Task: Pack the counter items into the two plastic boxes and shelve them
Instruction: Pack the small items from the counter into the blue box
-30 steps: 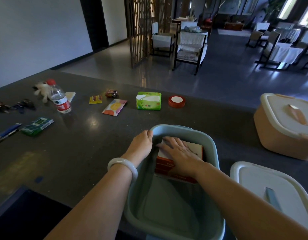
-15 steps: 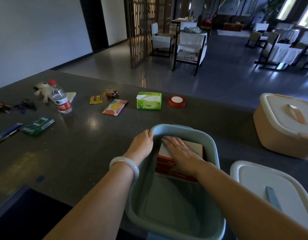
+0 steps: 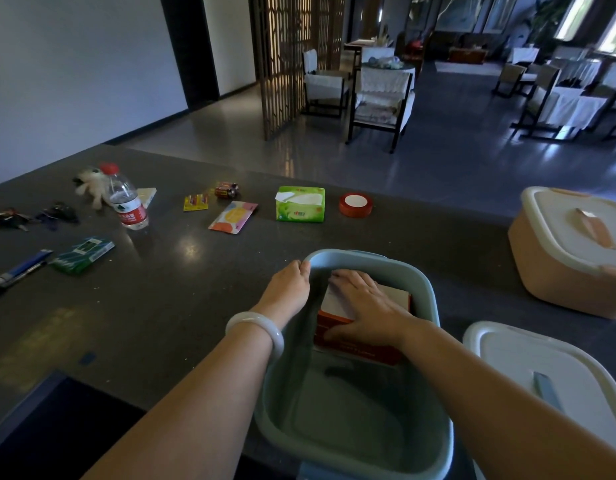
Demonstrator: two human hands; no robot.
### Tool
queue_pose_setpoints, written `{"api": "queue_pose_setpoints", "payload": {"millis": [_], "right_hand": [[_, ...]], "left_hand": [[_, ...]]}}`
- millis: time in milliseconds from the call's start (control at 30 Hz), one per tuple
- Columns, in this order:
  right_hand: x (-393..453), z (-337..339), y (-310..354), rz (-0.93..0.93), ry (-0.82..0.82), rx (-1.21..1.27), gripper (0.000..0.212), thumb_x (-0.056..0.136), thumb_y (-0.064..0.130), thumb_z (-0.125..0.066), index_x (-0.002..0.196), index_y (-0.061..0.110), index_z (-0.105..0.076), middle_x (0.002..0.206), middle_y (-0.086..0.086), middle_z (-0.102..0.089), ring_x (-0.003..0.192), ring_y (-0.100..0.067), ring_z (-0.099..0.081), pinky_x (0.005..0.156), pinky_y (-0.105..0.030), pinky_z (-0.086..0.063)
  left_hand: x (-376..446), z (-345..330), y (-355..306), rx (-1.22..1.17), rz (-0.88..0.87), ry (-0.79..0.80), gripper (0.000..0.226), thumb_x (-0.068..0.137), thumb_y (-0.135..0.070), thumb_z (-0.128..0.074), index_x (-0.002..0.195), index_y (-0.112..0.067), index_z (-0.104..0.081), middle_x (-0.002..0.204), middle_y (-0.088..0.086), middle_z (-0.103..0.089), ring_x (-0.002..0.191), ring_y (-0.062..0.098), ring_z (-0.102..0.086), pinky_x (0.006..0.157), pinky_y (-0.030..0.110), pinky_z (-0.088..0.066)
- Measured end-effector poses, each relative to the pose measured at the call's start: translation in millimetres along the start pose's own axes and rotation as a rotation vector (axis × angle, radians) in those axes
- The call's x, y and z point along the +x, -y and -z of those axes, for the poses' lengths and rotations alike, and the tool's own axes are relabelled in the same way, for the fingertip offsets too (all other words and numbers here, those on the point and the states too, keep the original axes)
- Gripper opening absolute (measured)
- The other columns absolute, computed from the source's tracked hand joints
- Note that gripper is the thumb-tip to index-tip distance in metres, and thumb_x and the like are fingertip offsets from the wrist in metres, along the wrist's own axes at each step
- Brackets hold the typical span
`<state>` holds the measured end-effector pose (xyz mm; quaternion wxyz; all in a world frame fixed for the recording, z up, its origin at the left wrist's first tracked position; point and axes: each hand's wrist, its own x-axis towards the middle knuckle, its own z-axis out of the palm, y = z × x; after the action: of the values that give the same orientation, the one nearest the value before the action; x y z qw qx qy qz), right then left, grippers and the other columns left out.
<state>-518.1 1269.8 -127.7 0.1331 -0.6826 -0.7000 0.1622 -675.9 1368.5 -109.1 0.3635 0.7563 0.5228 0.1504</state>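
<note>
With your left hand (image 3: 288,285) gripping the blue box (image 3: 434,344) rim and right hand (image 3: 363,306) flat, fingers straight, on the red carton (image 3: 355,348), pressing off-centre could tip it.

Counter (image 3: 182,306) looks like dark polished stone, speckled and glossy enough to catch light spots. The blue-grey box (image 3: 434,299) is smooth matt plastic, same as the peach box (image 3: 555,282) far right and the white lid (image 3: 528,362) near right. Orange carton (image 3: 355,344) inside looks like printed cardboard. Water bottle (image 3: 126,202) is clear plastic, tissue pack (image 3: 300,205) shiny wrap, wrist bangle (image 3: 256,325) glossy, stone-like.
</note>
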Motion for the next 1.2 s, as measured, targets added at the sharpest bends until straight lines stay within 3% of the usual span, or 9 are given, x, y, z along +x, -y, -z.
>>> {"api": "queue_pose_setpoints", "payload": {"millis": [133,233,367,467,567,733,900,1200], "right_hand": [[2.9,16.4,11.3,-0.016,-0.193,0.023,0.059,0.085,0.057,-0.056,0.136,0.030,-0.044,0.136,0.011,-0.040,0.127,-0.007,-0.031,0.109,-0.033,-0.029],[8.5,27.5,17.1,-0.030,-0.264,-0.001,0.042,0.090,0.047,-0.055,0.127,0.027,-0.053,0.127,0.010,-0.046,0.120,-0.008,-0.035,0.100,-0.026,-0.029],[21.6,38.0,29.0,-0.023,-0.300,-0.002,0.042,0.092,0.039,-0.057,0.131,0.023,-0.053,0.129,0.008,-0.044,0.121,-0.010,-0.034,0.104,-0.027,-0.028],[36.7,42.1,40.3,-0.015,-0.292,-0.004,0.042,0.093,0.036,-0.058,0.132,0.023,-0.052,0.131,0.006,-0.044,0.122,-0.012,-0.035,0.107,-0.031,-0.028],[58.4,40.4,53.0,-0.026,-0.244,-0.027,0.045,0.093,0.037,-0.056,0.135,0.023,-0.049,0.133,0.003,-0.044,0.126,-0.017,-0.035,0.109,-0.035,-0.029],[105.5,32.5,70.3,-0.093,-0.174,-0.066,0.050,0.091,0.043,-0.057,0.137,0.025,-0.045,0.135,0.002,-0.044,0.126,-0.019,-0.037,0.107,-0.038,-0.032],[157.6,21.3,84.0,-0.219,-0.097,-0.053,0.056,0.089,0.045,-0.061,0.138,0.023,-0.044,0.138,-0.002,-0.044,0.130,-0.022,-0.037,0.109,-0.039,-0.033],[225.9,12.4,85.9,-0.434,-0.054,-0.001,0.075,0.083,0.044,-0.069,0.144,0.014,-0.037,0.146,-0.008,-0.036,0.135,-0.027,-0.031,0.109,-0.038,-0.031]], "left_hand": [[3.0,1.4,0.5,0.024,0.001,0.011,0.036,0.104,-0.039,-0.028,0.105,-0.014,-0.053,0.080,-0.005,-0.052,0.067,0.003,-0.049,0.054,0.021,-0.032],[4.0,3.2,0.4,0.069,-0.033,0.020,0.036,0.104,-0.040,-0.028,0.101,-0.016,-0.054,0.081,-0.004,-0.053,0.066,0.005,-0.048,0.059,0.023,-0.034],[0.3,10.6,4.0,0.059,-0.078,-0.009,0.037,0.103,-0.042,-0.031,0.100,-0.016,-0.057,0.087,-0.002,-0.055,0.075,0.012,-0.051,0.067,0.027,-0.035],[0.2,28.1,11.7,0.057,-0.078,-0.004,0.032,0.101,-0.045,-0.035,0.092,-0.021,-0.055,0.093,0.001,-0.063,0.079,0.013,-0.059,0.064,0.027,-0.038],[4.3,52.8,23.5,0.161,-0.084,-0.039,0.036,0.101,-0.043,-0.038,0.113,-0.014,-0.056,0.111,0.010,-0.064,0.101,0.028,-0.060,0.080,0.035,-0.044],[26.0,91.3,49.1,0.268,-0.074,-0.036,0.042,0.100,-0.039,-0.044,0.132,-0.012,-0.048,0.128,0.013,-0.057,0.117,0.029,-0.055,0.095,0.040,-0.044],[64.4,122.8,78.6,0.300,-0.074,0.002,0.046,0.097,-0.040,-0.051,0.135,-0.013,-0.046,0.129,0.010,-0.055,0.118,0.024,-0.053,0.094,0.035,-0.043],[155.8,150.2,118.2,0.382,-0.144,0.038,0.048,0.093,-0.042,-0.055,0.129,-0.011,-0.049,0.134,0.013,-0.044,0.122,0.032,-0.045,0.098,0.045,-0.043]]}}
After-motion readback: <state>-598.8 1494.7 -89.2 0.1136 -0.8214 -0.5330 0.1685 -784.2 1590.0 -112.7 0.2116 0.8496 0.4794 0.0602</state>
